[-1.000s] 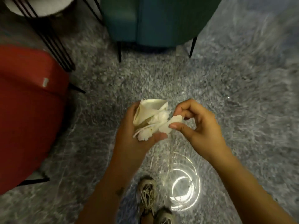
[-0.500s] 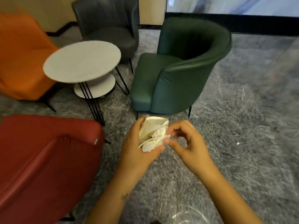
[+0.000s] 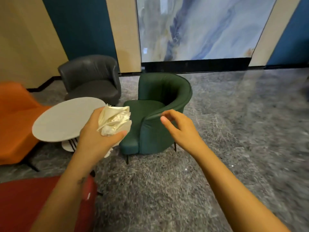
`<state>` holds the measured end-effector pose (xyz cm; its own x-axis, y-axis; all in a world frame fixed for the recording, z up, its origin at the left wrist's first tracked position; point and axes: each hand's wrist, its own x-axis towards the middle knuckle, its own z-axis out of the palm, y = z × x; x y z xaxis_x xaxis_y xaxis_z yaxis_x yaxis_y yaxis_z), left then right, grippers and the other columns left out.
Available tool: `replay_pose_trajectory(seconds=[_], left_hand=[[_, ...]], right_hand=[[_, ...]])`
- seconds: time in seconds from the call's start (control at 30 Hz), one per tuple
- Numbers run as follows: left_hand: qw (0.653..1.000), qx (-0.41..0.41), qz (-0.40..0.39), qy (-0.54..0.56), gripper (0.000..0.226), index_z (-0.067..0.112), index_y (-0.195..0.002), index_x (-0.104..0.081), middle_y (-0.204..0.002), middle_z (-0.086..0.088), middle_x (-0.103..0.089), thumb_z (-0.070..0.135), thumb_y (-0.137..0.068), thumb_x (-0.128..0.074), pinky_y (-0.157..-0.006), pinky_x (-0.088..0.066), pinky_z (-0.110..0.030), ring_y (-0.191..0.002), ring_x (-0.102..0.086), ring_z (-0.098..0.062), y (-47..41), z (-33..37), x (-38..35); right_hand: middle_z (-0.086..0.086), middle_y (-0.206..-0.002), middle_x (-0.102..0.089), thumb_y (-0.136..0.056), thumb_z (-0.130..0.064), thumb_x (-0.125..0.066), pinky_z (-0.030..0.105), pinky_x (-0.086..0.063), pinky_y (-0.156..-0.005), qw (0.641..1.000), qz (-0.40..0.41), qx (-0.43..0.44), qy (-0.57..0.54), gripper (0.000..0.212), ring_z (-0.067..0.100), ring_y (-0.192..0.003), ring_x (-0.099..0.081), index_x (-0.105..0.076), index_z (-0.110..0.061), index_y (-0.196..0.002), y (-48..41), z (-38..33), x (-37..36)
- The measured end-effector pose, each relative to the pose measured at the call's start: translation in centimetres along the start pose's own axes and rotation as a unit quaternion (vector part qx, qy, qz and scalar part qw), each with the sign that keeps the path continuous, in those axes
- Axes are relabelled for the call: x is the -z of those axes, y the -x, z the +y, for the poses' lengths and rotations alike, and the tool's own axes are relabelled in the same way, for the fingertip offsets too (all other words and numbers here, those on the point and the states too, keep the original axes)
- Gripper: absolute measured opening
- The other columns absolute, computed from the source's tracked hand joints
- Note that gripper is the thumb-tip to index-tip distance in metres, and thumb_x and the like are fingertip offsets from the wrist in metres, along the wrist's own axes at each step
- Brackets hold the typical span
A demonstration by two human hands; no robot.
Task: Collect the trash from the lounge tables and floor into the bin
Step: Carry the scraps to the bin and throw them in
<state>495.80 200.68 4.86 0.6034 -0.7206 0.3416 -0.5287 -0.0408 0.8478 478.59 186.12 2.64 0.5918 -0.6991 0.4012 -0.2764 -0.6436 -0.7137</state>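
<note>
Grey carpet [image 3: 234, 148] runs under a green chair [image 3: 158, 128] and round table [image 3: 63, 121]. Left hand [image 3: 95, 139] grips a paper wad [image 3: 115, 121] in mid-air; right hand [image 3: 180, 129] hangs nearby, fingers loose, holding nothing. No bin shows. Scraps may slip from the one-handed grip while walking.

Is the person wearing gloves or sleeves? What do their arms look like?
No gloves, rings or watch: the left hand and right hand are bare, and no sleeves show on either forearm. A small dark mark, maybe a tattoo, sits on the left forearm.
</note>
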Motion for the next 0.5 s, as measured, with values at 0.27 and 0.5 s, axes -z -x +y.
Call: replay_pose_trajectory(seconds=[0.27,0.5], left_hand=[[0.992,-0.056,-0.108,0.021,0.061,0.015,-0.125,-0.05,-0.108,0.001,-0.056,0.008,-0.071,-0.078,-0.079,-0.039,-0.026,-0.099,-0.053,-0.016,-4.0,6.4,-4.8],[0.969,-0.132,-0.198,0.071,0.06,0.033,-0.115,-0.045,-0.091,0.03,-0.05,0.009,-0.071,-0.079,-0.06,-0.035,0.001,-0.071,-0.049,0.022,-4.8,13.2,-17.4]], right_hand=[[0.006,-0.11,-0.064,-0.095,-0.035,-0.047,0.034,-0.044,-0.088,0.986,0.123,-0.055,0.097,0.032,0.019,-0.101,-0.058,-0.059,-0.011,-0.113,1.4,0.9,12.0],[0.005,-0.115,-0.061,-0.094,-0.039,-0.046,0.04,-0.043,-0.091,0.942,0.221,-0.169,0.188,0.036,0.02,-0.106,-0.056,-0.058,-0.012,-0.116,7.8,4.7,23.7]])
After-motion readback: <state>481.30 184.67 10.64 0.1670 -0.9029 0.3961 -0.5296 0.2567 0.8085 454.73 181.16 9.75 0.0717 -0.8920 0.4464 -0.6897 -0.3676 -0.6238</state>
